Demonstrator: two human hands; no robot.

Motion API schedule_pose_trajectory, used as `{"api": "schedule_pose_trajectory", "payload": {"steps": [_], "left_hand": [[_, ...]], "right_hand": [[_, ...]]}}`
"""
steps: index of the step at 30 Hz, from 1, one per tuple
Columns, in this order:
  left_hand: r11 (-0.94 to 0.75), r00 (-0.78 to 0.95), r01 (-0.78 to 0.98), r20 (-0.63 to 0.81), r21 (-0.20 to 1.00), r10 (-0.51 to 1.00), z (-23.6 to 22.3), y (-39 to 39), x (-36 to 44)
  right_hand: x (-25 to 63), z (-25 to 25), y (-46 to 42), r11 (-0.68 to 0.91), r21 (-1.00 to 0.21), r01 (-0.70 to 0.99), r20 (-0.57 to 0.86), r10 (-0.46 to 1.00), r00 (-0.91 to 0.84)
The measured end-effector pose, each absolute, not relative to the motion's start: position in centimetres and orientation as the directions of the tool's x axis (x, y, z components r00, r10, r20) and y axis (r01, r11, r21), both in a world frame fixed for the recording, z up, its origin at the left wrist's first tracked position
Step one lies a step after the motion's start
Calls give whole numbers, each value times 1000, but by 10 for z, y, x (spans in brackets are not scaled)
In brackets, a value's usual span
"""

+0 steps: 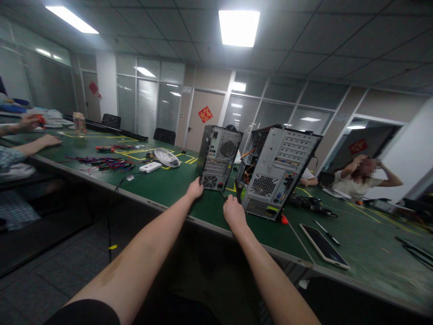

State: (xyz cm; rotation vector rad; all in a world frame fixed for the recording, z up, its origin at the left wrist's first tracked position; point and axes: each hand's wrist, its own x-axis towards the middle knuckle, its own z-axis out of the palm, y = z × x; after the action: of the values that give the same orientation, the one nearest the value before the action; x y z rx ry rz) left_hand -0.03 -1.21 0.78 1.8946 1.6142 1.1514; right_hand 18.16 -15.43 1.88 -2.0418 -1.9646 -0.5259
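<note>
Smaller computer tower (218, 155) stands upright on the green table (162, 186), one o'clock from the nearer left hand (195, 189), touching its edge, grip unclear, and eleven o'clock from the right hand (234, 213), gripping a slim tool (222, 194).

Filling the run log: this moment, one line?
left hand: at smaller PC case | right hand: holds slim tool, tip near case base | larger PC case: upright alongside

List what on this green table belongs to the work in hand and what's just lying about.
Seemingly in the work:
smaller grey metal computer tower, left hand at its edge
slim dark tool in the right hand

Probably lying about:
flat white-rimmed black-screened device
round white plastic basket
tangled red-and-black wires
</note>
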Motion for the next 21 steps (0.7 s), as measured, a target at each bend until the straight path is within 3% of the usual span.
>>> {"api": "schedule_pose_trajectory", "payload": {"steps": [21], "left_hand": [[-263, -4, 619, 338, 740, 941, 9, -13, -2]], "right_hand": [[178, 24, -157, -60, -3, 998, 392, 918, 57]]}}
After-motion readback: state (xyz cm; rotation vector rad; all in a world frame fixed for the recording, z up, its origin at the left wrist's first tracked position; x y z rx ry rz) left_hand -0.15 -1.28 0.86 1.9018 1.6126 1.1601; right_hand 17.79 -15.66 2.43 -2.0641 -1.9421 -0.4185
